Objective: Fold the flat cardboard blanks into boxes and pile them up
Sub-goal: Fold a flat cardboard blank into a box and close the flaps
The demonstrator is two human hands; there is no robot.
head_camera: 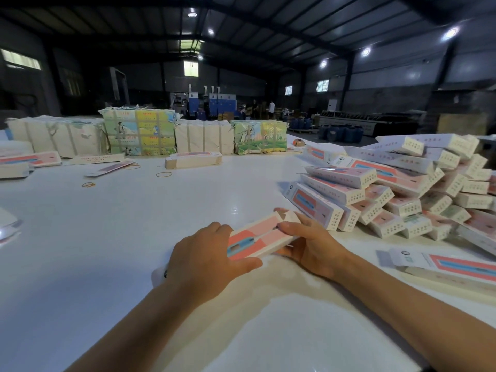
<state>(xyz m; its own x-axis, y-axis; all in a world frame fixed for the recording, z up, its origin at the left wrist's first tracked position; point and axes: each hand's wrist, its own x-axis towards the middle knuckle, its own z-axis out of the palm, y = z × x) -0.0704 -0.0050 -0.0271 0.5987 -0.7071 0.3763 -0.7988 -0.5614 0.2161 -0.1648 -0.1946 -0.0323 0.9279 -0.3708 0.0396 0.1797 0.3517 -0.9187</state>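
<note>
1. Counts: 2 hands, 1 box (259, 236) between them, 1 heap of folded boxes (397, 189) at 3 o'clock with too many to count, 1 flat blank (453, 265) at 4 o'clock of the hands, 4 wrapped bundles (139, 134) in a row at 11 to 12 o'clock, 3 rubber bands (164, 174) on the white table (112, 237).
2. The box is long and slim – cream sides, a pink and coral top with a blue strip. It lies on the table near the centre, its far end pointing to 1 o'clock, with a flap standing open there.
3. The left hand (206, 253) clasps the near end, fingers over the top. The right hand (308, 245) grips the far half, thumb on the printed face.
4. Hidden or unclear: the box's near end sits under the left hand; the print on the heap is too small to read; the heap and the blank are cut off by the right edge – and the hall behind is dim.
</note>
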